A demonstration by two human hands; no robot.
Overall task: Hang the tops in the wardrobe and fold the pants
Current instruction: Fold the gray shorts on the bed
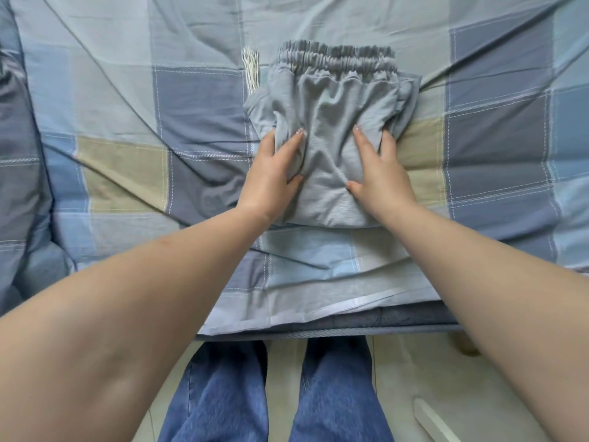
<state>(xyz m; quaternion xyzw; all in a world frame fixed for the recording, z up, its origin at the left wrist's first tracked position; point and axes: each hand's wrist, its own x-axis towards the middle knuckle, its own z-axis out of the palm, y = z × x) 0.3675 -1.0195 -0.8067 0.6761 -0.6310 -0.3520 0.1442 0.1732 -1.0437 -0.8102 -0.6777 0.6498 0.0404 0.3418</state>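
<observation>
Arms both reach forward and down over the bed edge, forearms bare, converging on one garment. My left hand [274, 177] lies on the near-left part of the grey pants [331, 122], index finger straight on the cloth, thumb pressed against a fold, outer fingers tucked under a bunched edge of the fabric; it grasps that fold loosely. My right hand [379, 173] lies flat on the near-right part, fingers straight and spread, thumb pointing inward, pressing down and gripping nothing. Pants: one pair, folded into a compact bundle, elastic waistband [338, 57] on the far side, creased cloth gathered between my hands. The bundle sits on the checked bedsheet [121, 100], blue, grey and beige squares, near the bed's near edge. One striped cloth piece [251, 68] shows just beside the bundle's far-left corner; I cannot tell what it is. Below the bed edge: my two legs in blue jeans [220, 397], standing on a pale floor [287, 378]. One white object [433, 422] lies on the floor at lower right, unidentifiable.
</observation>
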